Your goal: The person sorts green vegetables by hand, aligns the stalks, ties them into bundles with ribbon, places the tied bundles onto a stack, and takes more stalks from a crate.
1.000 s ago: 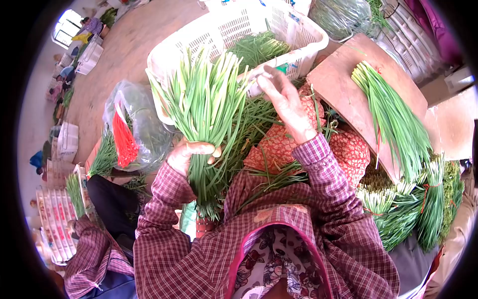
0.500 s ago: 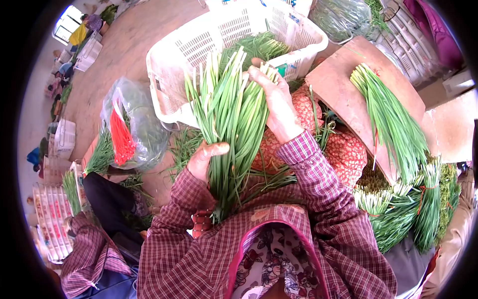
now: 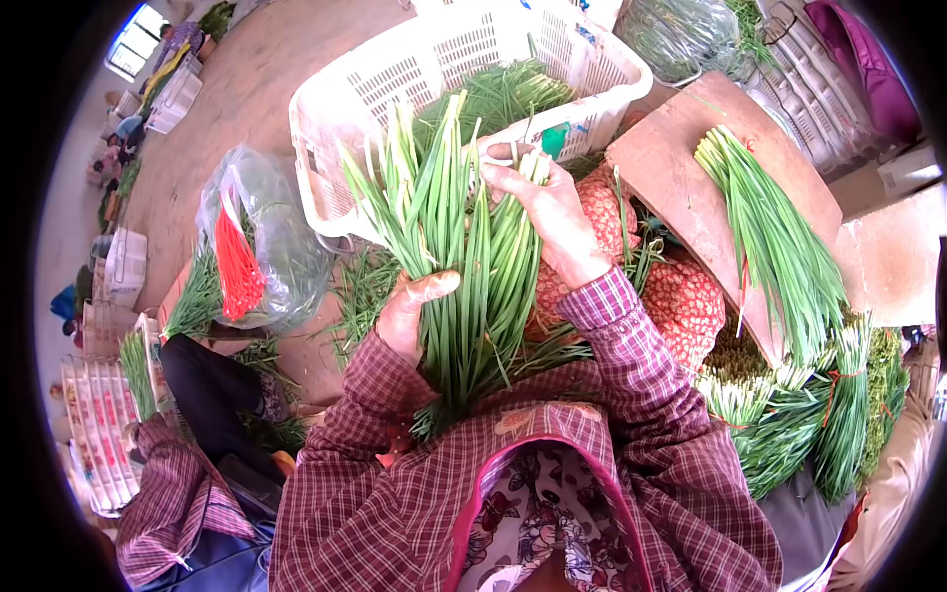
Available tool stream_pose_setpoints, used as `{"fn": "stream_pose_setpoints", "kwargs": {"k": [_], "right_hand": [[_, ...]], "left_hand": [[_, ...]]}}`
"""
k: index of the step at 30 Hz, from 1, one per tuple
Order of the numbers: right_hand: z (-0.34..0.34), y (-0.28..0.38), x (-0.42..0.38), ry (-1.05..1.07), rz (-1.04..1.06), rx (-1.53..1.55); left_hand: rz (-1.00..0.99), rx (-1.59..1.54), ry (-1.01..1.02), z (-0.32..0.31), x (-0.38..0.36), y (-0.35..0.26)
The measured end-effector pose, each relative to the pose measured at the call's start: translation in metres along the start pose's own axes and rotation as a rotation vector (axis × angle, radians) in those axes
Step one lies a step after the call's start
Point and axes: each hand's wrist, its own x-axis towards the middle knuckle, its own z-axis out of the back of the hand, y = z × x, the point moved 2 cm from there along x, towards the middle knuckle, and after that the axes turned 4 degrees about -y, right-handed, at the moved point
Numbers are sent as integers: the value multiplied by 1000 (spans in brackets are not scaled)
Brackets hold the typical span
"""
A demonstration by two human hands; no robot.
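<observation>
A large fanned bunch of long green stalks (image 3: 464, 286) with pale ends pointing away hangs between my hands over my lap. My left hand (image 3: 406, 311) is wrapped round its lower left side, thumb lying across the leaves. Up at the pale ends, my right hand (image 3: 543, 207) has its fingers closed on some of the stalks on the right side. Just beyond stands a white plastic basket (image 3: 321, 202) with more green stalks (image 3: 503, 94) inside. To the right, another bunch (image 3: 769, 227) lies on a reddish board (image 3: 651, 148).
Tied green bundles (image 3: 843, 414) are stacked at the lower right. Red patterned cloth (image 3: 681, 306) lies under the board. A clear plastic bag (image 3: 296, 257) and red ties (image 3: 237, 266) are at the left. A co-worker's plaid sleeve (image 3: 173, 493) shows at the lower left.
The pale ends have spread wider to the left. My right hand has moved slightly down and right along the bunch, and my left hand has shifted a little.
</observation>
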Motion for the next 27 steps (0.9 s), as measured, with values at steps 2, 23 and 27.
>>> {"fn": "stream_pose_setpoints", "kwargs": {"k": [2, 23, 27], "right_hand": [[1, 1, -2, -15, -14, 14], [0, -1, -11, 81, -148, 35], [-7, -1, -6, 76, -37, -144]], "left_hand": [[12, -18, 12, 0, 0, 2], [-85, 115, -32, 58, 21, 26], [-27, 104, -49, 10, -3, -4]]}}
